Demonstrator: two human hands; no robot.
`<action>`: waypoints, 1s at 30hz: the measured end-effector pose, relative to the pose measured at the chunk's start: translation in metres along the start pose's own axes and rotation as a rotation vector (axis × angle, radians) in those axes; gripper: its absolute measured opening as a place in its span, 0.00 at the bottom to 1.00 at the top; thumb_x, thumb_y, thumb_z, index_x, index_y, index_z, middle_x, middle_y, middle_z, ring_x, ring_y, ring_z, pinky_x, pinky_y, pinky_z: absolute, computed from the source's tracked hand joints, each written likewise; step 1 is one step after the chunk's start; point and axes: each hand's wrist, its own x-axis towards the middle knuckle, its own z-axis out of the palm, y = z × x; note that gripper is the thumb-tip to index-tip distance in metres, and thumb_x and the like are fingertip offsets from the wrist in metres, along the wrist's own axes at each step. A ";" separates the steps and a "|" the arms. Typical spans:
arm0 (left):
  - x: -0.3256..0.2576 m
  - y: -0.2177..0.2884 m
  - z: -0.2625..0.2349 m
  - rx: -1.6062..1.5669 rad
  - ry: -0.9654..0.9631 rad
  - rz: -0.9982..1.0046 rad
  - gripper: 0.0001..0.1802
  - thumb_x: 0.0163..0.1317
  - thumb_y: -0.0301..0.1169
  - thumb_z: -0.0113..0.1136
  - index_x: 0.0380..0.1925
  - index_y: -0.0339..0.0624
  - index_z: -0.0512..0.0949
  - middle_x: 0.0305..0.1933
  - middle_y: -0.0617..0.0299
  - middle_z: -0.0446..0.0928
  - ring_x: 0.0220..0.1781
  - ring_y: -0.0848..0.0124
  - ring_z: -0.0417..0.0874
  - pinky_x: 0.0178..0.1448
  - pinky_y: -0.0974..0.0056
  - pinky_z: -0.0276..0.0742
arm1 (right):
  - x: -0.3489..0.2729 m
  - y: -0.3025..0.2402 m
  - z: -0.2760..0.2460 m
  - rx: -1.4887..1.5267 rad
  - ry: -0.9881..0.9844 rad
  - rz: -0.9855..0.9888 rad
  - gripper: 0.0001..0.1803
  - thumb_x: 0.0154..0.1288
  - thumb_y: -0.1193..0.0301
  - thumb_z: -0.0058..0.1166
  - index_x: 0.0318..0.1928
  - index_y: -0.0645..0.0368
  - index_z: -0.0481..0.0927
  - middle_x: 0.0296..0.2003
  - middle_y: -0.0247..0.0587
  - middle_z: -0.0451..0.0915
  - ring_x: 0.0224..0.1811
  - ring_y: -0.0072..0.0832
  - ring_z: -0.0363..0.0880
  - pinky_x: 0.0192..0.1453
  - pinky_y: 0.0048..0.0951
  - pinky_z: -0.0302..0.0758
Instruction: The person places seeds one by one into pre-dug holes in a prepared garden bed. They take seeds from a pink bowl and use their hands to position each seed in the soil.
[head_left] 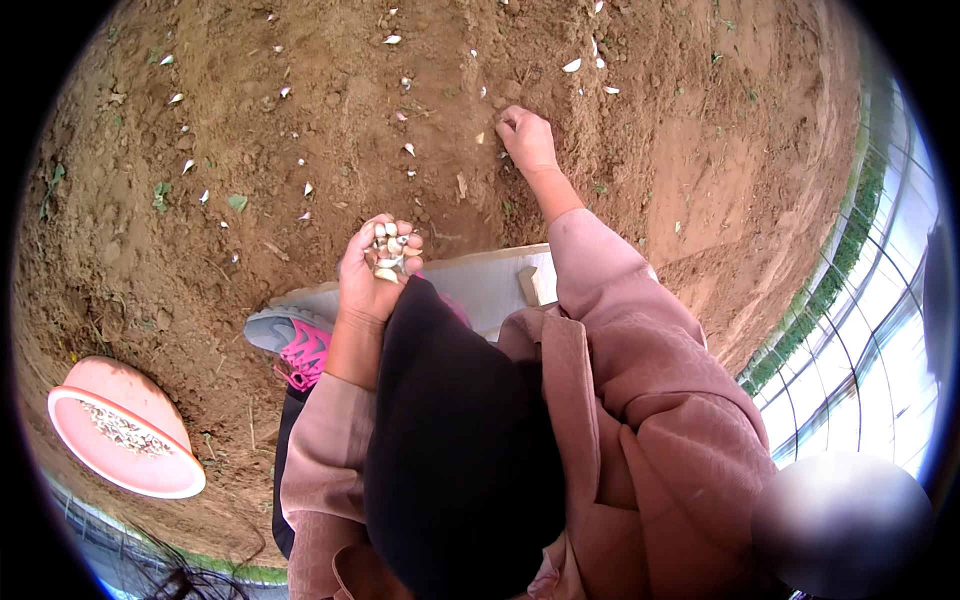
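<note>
Head view: taking the board (480, 285) as my landmark, I see a pink bowl (125, 425) of cloves well off to its left on the soil (300, 110). A pink shoe (290, 340) rests at the board's left end. Just above that end, my left hand (372, 270) is cupped half-closed around a heap of cloves (390, 248). Beyond the board, to its upper right, my right hand (525, 140) is pinched shut, fingertips pressed into the soil; I can't tell whether it has hold of a clove.

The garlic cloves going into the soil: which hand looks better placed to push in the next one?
The right hand, probably. It is stretched out with fingertips down at the tilled soil. The left hand is held back near the body, cupping a handful of cloves.
</note>
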 end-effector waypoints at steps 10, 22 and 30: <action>-0.004 0.003 0.000 -0.016 -0.005 0.011 0.10 0.53 0.38 0.44 0.31 0.45 0.67 0.31 0.60 0.70 0.33 0.65 0.72 0.27 0.65 0.73 | 0.004 -0.015 -0.014 -0.399 -0.025 -0.050 0.07 0.46 0.70 0.47 0.27 0.56 0.72 0.23 0.46 0.75 0.29 0.39 0.74 0.33 0.36 0.71; -0.006 0.009 -0.002 -0.068 -0.063 0.033 0.10 0.53 0.37 0.45 0.31 0.44 0.68 0.31 0.57 0.72 0.32 0.63 0.74 0.27 0.62 0.74 | 0.019 -0.026 -0.041 0.141 0.056 -0.006 0.08 0.44 0.72 0.49 0.28 0.61 0.71 0.21 0.44 0.74 0.25 0.37 0.73 0.32 0.31 0.70; -0.005 0.010 0.004 -0.052 -0.061 0.043 0.10 0.53 0.37 0.45 0.31 0.43 0.68 0.31 0.59 0.71 0.32 0.64 0.72 0.27 0.64 0.73 | 0.035 -0.020 -0.017 -0.111 0.271 -0.236 0.05 0.42 0.68 0.54 0.23 0.52 0.74 0.30 0.32 0.70 0.37 0.31 0.68 0.37 0.30 0.69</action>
